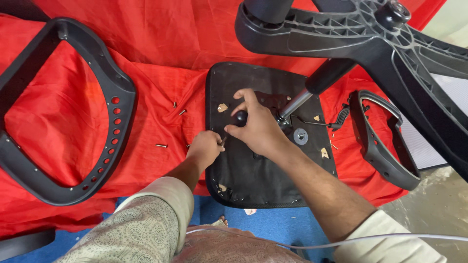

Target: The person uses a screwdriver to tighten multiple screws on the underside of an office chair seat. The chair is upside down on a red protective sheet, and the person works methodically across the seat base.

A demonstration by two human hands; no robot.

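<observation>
An upturned black chair seat [243,170] lies on a red cloth [161,97]. My right hand [258,127] rests on the seat's underside, fingers around a black round knob [241,117]. My left hand [204,148] is at the seat's left edge, closed on a small metal screw or tool tip [223,141]. The seat's metal mechanism plate [273,100] and gas cylinder [317,87] sit just right of my right hand, joined to the black star base [370,39] above.
A large black backrest frame [112,112] lies at left. A black armrest [380,141] lies at right. Several loose screws [161,145] are scattered on the cloth left of the seat. A washer [300,136] sits on the seat. Blue floor mat [273,224] below.
</observation>
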